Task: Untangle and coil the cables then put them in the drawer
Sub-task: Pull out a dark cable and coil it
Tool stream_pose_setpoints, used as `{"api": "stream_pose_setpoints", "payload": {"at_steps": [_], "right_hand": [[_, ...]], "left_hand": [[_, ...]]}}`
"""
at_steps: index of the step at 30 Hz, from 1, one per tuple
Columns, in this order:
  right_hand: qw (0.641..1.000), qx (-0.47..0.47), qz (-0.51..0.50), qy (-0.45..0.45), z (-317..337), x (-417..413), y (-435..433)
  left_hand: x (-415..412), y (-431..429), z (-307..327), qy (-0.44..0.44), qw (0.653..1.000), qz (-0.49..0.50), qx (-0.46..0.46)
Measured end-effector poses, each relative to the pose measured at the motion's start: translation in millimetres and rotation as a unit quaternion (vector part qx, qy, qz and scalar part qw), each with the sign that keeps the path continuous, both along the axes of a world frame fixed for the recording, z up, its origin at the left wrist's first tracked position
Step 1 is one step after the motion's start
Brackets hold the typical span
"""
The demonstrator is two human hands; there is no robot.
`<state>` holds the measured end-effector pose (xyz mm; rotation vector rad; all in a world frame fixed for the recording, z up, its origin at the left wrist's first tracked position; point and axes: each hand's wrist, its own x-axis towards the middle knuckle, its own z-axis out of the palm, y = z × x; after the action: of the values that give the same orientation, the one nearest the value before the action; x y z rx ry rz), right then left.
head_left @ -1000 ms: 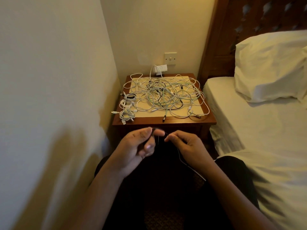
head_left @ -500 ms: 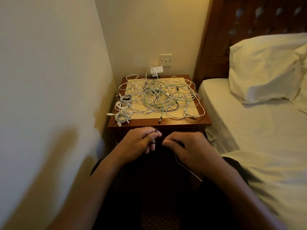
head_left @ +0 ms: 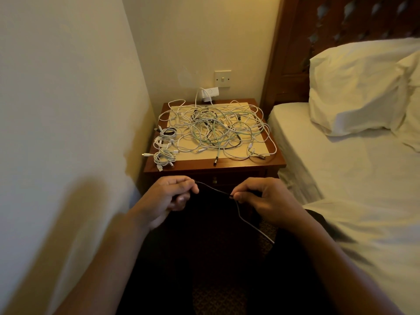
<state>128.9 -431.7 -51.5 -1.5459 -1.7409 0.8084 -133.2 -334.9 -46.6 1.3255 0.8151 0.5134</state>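
Note:
A thin dark cable (head_left: 212,189) stretches between my two hands in front of the nightstand. My left hand (head_left: 169,196) pinches one end of it. My right hand (head_left: 263,201) pinches it near a plug, and the rest trails down toward my lap. A big tangle of white, pale green and black cables (head_left: 218,130) covers the top of the wooden nightstand (head_left: 276,163). Three small coiled white cables (head_left: 163,151) lie along its left edge. The drawer front (head_left: 214,179) with its small knob sits shut just behind my hands.
A wall runs close along the left. A bed (head_left: 341,169) with white sheets and a pillow (head_left: 359,87) stands at the right, against a dark wooden headboard. A white charger (head_left: 210,93) sits plugged in below a wall switch behind the nightstand.
My hands have moved apart, drawing the dark cable straight between them. The view has shifted slightly.

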Motion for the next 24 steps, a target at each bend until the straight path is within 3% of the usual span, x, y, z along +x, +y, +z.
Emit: {"api": "stream_pose_setpoints", "payload": {"at_steps": [2, 5, 10, 14, 18, 21, 24], "right_hand": [[0.999, -0.009, 0.037, 0.014, 5.9, -8.9, -2.6], [0.998, 0.020, 0.015, 0.064, 13.6, -7.8, 3.6], [0.990, 0.054, -0.068, 0.111, -0.3, 11.5, 18.0], [0.993, 0.005, -0.082, 0.088, -15.6, 10.5, 18.1], [0.994, 0.009, -0.069, -0.080, -8.5, 8.6, 10.1], [0.994, 0.055, -0.069, -0.060, 6.1, -4.7, 2.1], [0.999, 0.026, -0.029, -0.011, 9.9, -20.3, -1.8]], "left_hand": [[5.0, 3.9, -10.8, 0.057, 0.997, 0.025, 0.040], [8.5, 1.6, -21.7, 0.097, 0.993, -0.039, 0.053], [3.3, -7.6, -10.7, 0.020, 0.987, -0.160, -0.020], [4.9, -9.2, -13.1, -0.055, 0.991, -0.105, -0.062], [11.5, -13.2, -21.3, -0.108, 0.985, -0.073, -0.113], [19.8, -17.3, -22.0, -0.111, 0.984, -0.080, -0.116], [27.9, -20.8, -17.9, -0.129, 0.981, -0.076, -0.123]]}}
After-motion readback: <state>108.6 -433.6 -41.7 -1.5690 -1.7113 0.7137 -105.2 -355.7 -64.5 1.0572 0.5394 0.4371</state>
